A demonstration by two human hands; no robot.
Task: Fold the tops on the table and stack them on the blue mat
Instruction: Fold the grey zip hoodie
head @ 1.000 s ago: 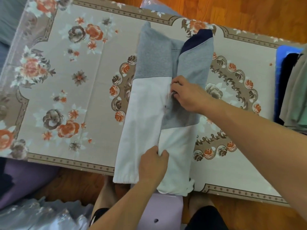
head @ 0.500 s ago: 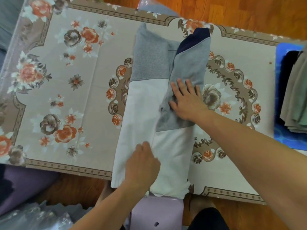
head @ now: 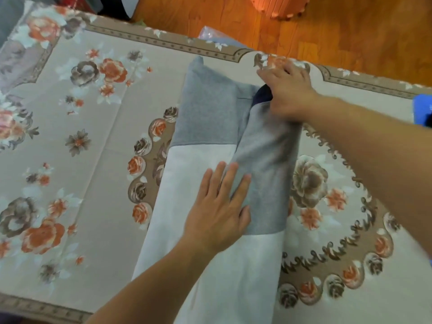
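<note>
A grey and white top (head: 205, 118) lies lengthwise on the floral table cloth (head: 98, 146), both sides folded toward its middle. My left hand (head: 219, 206) lies flat with spread fingers on the middle of the top, across the edge of the folded grey sleeve (head: 266, 164). My right hand (head: 287, 92) is blurred and lies with fingers stretched over the far end of that sleeve, at its navy cuff (head: 264, 94), near the far table edge. A corner of the blue mat (head: 420, 108) shows at the right edge.
Wooden floor (head: 350, 36) runs beyond the far table edge, with an orange object (head: 278, 5) on it. A bit of clear plastic bag (head: 208, 33) sticks up behind the table. Bare floral cloth spreads left of the top.
My right hand has slid along the grey sleeve from its middle to the far cuff. My left hand has moved from the near white hem up to the middle of the top.
</note>
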